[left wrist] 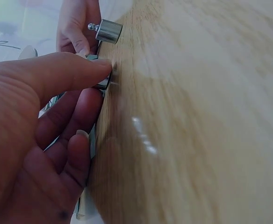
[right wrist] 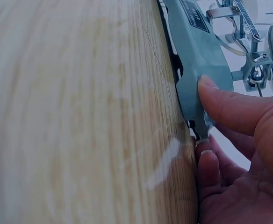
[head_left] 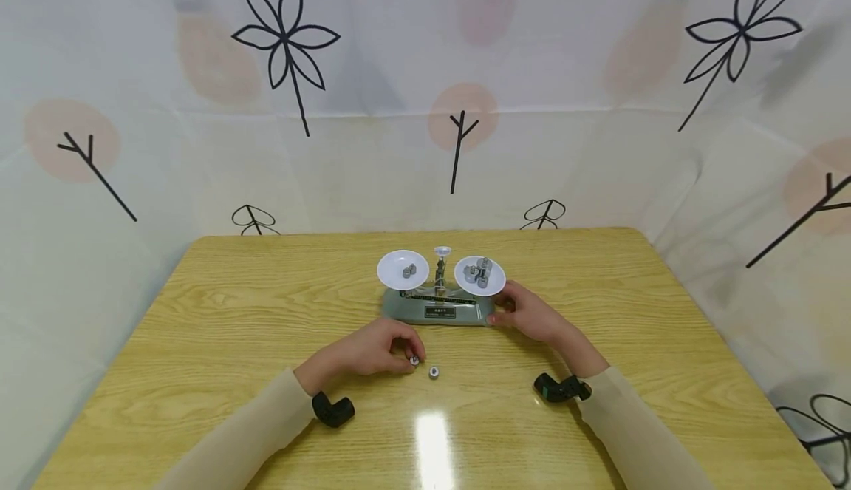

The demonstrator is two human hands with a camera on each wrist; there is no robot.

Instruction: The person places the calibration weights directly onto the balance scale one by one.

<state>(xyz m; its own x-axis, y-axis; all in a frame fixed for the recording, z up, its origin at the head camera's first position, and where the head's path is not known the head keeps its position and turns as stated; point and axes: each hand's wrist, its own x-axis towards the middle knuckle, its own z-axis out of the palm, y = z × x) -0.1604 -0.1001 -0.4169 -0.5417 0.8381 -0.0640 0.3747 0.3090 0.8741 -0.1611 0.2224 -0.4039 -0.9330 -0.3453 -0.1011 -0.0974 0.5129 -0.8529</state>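
A balance scale (head_left: 439, 314) with a grey-green base stands on the table. Its left pan (head_left: 392, 272) bears small metal weights (head_left: 408, 271); several larger weights (head_left: 483, 272) crowd the right pan (head_left: 497, 283). In front of the base, my left hand (head_left: 375, 347) pinches a small metal weight (head_left: 414, 361) between thumb and fingers, low over the tabletop. Another knobbed weight (head_left: 434, 373) stands just right of it, also showing in the left wrist view. My right hand (head_left: 532, 314) grips the right end of the base (right wrist: 197, 88), thumb on its front and fingers curled behind.
The wooden table (head_left: 266, 283) ends at a pale patterned cloth (head_left: 399, 165) behind it. Each wrist wears a black camera band. A bright light reflection lies on the near part of the tabletop.
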